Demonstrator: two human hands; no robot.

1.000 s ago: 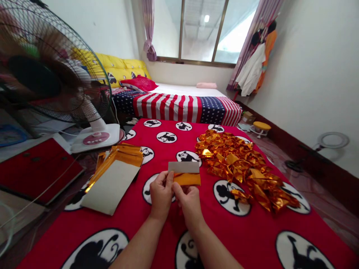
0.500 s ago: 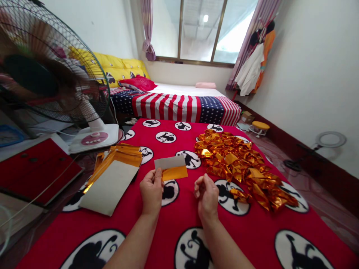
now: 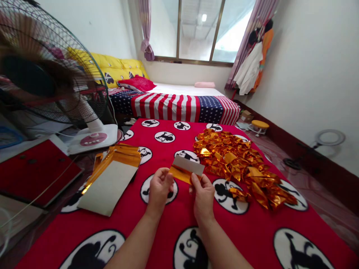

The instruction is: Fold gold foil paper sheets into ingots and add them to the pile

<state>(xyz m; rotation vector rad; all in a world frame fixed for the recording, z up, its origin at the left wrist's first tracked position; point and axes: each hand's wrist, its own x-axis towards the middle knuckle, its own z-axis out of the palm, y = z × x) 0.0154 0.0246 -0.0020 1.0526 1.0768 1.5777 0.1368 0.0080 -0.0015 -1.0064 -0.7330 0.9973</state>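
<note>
A folded piece of gold foil paper (image 3: 186,169), grey along its far strip and gold along its near strip, is held tilted above the red cloth. My right hand (image 3: 203,196) pinches its near right part with the thumb on top. At its left corner, my left hand (image 3: 160,186) closes thumb and fingers on the edge; the exact contact is partly hidden. To the left lies a stack of foil sheets (image 3: 110,186), grey backing up on top and gold showing behind. A heap of folded gold foil pieces (image 3: 232,155) spreads on the right, with one small foil piece (image 3: 239,194) apart nearer me.
A red cloth with monkey prints (image 3: 157,243) covers the surface before me. At left an electric fan (image 3: 94,136) stands beside a red panel (image 3: 42,168). Beyond are a bed (image 3: 174,106), a yellow stool (image 3: 260,125) and a ring light (image 3: 331,138).
My left hand has shifted slightly right with the folded paper, which has turned and tilted. My right hand, earlier apart from it, has taken hold of its right part.
</note>
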